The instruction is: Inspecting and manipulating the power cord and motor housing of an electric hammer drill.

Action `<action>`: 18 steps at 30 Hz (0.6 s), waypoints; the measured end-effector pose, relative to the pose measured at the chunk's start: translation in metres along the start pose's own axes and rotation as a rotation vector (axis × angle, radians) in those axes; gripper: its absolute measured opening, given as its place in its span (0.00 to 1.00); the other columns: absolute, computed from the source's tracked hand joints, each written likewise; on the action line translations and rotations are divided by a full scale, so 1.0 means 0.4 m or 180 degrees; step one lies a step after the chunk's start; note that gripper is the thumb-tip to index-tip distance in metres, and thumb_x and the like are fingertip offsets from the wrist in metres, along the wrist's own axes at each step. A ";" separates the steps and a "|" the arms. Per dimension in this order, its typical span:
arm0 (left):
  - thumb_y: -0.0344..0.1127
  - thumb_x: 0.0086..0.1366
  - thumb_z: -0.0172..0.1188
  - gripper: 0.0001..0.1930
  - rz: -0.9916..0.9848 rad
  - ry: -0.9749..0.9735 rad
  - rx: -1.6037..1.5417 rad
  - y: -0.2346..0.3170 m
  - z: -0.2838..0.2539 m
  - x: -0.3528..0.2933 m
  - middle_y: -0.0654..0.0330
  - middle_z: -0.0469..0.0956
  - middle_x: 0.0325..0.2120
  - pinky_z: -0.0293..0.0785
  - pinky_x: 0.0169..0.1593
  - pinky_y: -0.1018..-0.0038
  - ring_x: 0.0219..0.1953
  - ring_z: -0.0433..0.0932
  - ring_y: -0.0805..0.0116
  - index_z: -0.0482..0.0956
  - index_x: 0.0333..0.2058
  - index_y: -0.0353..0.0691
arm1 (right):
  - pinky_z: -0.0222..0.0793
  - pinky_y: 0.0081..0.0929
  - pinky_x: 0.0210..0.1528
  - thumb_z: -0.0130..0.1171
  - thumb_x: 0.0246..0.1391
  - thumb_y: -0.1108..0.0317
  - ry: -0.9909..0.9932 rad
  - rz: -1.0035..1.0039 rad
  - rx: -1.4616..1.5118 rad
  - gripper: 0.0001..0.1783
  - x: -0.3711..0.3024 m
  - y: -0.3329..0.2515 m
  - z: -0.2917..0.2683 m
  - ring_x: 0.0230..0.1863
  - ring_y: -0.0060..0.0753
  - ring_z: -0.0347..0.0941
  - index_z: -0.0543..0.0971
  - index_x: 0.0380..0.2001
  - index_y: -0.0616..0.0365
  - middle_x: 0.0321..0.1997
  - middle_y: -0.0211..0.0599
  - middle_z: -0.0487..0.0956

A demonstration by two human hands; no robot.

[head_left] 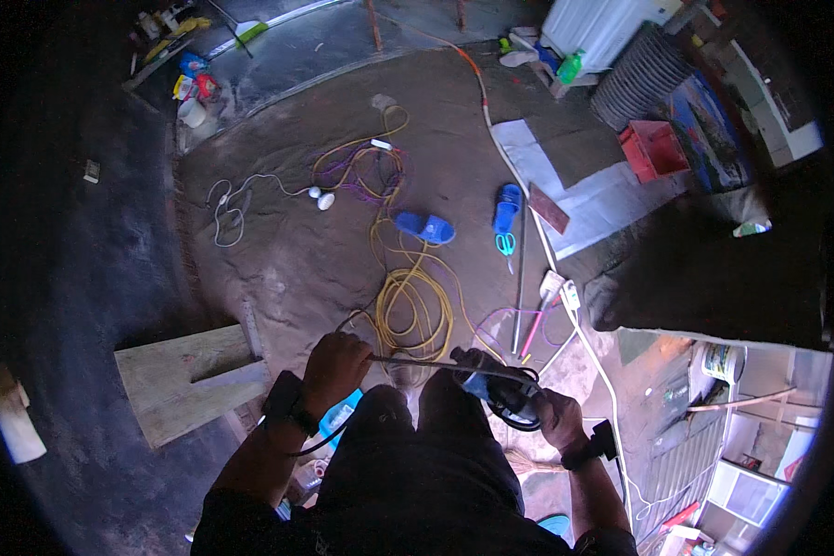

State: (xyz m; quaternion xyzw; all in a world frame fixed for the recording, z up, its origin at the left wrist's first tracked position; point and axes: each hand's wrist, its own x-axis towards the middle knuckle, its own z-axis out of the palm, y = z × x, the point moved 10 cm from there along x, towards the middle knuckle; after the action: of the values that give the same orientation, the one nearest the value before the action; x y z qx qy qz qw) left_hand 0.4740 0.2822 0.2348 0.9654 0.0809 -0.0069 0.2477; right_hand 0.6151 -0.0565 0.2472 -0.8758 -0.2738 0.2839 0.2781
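Apparently, a dark cord [435, 365] is being gathered or paid out; which of the two cannot be told. At eight o'clock, a pale wooden board [181, 380] is laid on the ground. At seven o'clock, one stretch of the cord is pinched by the left hand [338, 373], its grip folded together with no gap visible. From there, the cord is carried across above the knees, below a coil of yellow cord [415, 310] laid on the floor near the centre. At five o'clock, a dark-and-grey tool-like object [475, 380] is partly hidden by loops of the same cord. Between four and five o'clock, those loops are clamped in the right hand's [561, 422] grip; whether the object is also borne by it cannot be told. Next, as a judgement, the span should be guided clear of the loops, with both grips kept firm.
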 end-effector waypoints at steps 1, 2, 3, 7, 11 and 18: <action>0.33 0.56 0.61 0.04 0.0043 0.0150 -0.0021 -0.024 -0.032 0.030 0.55 0.76 0.26 0.71 0.42 0.56 0.35 0.76 0.51 0.78 0.28 0.41 | 0.71 0.50 0.31 0.38 0.64 0.38 0.0092 0.0029 0.0026 0.34 0.040 0.003 0.000 0.33 0.66 0.76 0.80 0.33 0.58 0.27 0.54 0.79; 0.33 0.56 0.61 0.03 0.0156 0.0412 0.0023 -0.047 -0.060 0.056 0.54 0.76 0.26 0.72 0.41 0.56 0.34 0.76 0.50 0.78 0.28 0.41 | 0.70 0.50 0.30 0.38 0.65 0.39 0.0182 0.0061 0.0052 0.34 0.077 0.001 -0.003 0.32 0.66 0.76 0.80 0.32 0.59 0.26 0.54 0.79; 0.33 0.56 0.61 0.03 0.0140 0.0398 0.0036 -0.085 -0.068 0.083 0.54 0.76 0.26 0.72 0.41 0.56 0.34 0.76 0.50 0.78 0.28 0.41 | 0.70 0.49 0.31 0.38 0.66 0.41 0.0222 0.0045 0.0149 0.33 0.114 -0.005 -0.007 0.32 0.64 0.77 0.80 0.32 0.60 0.26 0.55 0.79; 0.33 0.55 0.62 0.04 -0.0184 0.0140 0.0376 -0.252 -0.100 0.194 0.54 0.77 0.28 0.72 0.41 0.56 0.34 0.77 0.50 0.79 0.29 0.40 | 0.70 0.47 0.31 0.39 0.66 0.43 0.0294 0.0048 0.0549 0.32 0.284 -0.038 -0.018 0.33 0.64 0.77 0.79 0.32 0.63 0.26 0.56 0.79; 0.30 0.53 0.60 0.04 -0.0420 0.0047 0.0494 -0.417 -0.156 0.326 0.53 0.77 0.28 0.73 0.41 0.55 0.35 0.77 0.50 0.79 0.29 0.40 | 0.70 0.50 0.32 0.41 0.66 0.45 0.0291 0.0094 0.0377 0.29 0.456 -0.060 -0.020 0.32 0.64 0.77 0.80 0.33 0.61 0.27 0.55 0.79; 0.27 0.53 0.61 0.09 -0.0618 0.0640 0.1074 -0.677 -0.374 0.600 0.52 0.75 0.34 0.72 0.42 0.55 0.39 0.75 0.48 0.77 0.35 0.40 | 0.70 0.48 0.28 0.42 0.64 0.40 0.0333 0.0218 0.0140 0.31 0.665 -0.086 -0.051 0.31 0.63 0.77 0.81 0.35 0.58 0.25 0.53 0.79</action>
State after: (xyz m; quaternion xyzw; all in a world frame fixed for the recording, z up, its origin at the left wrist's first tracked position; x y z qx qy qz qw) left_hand 0.6636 0.6246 0.2240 0.9767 0.1954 0.0521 0.0714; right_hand 0.8003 0.1302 0.1914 -0.8920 -0.2224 0.2530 0.3013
